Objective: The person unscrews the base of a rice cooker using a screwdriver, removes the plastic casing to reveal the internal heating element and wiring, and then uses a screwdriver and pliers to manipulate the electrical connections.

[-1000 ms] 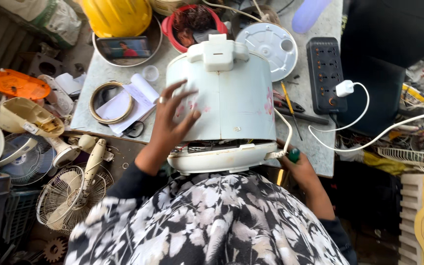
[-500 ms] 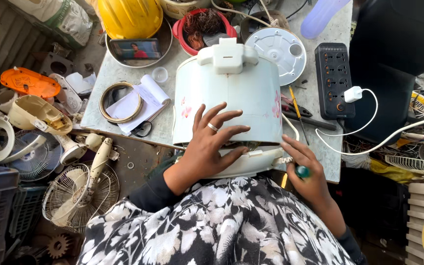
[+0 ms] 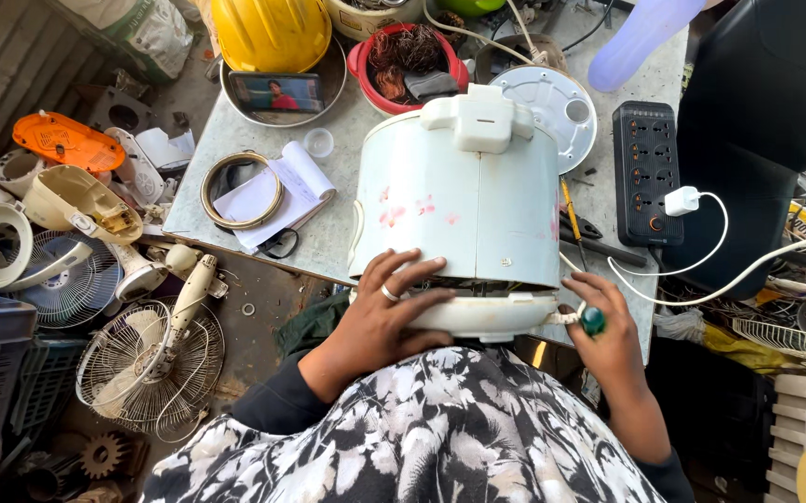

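A pale white cooker body (image 3: pixel 464 205) with small pink flower marks lies on its side at the near edge of the grey worktop (image 3: pixel 328 228), its base toward me. My left hand (image 3: pixel 380 321), a ring on one finger, lies spread over the base rim and grips the loosened bottom plate (image 3: pixel 487 319). At the right of the base, my right hand (image 3: pixel 608 340) is closed around a green-handled screwdriver (image 3: pixel 593 320); its shaft is hidden.
On the worktop are a yellow helmet (image 3: pixel 273 33), a phone in a bowl (image 3: pixel 277 93), a red bowl of copper wire (image 3: pixel 412 61), a white lid (image 3: pixel 543 102), a black power strip (image 3: pixel 647 172) and papers (image 3: pixel 277 191). Fan parts (image 3: pixel 151 363) crowd the floor at left.
My left hand slid from the cooker's side down onto its base rim. My right hand with the screwdriver came up to the base's right side. The view has moved closer.
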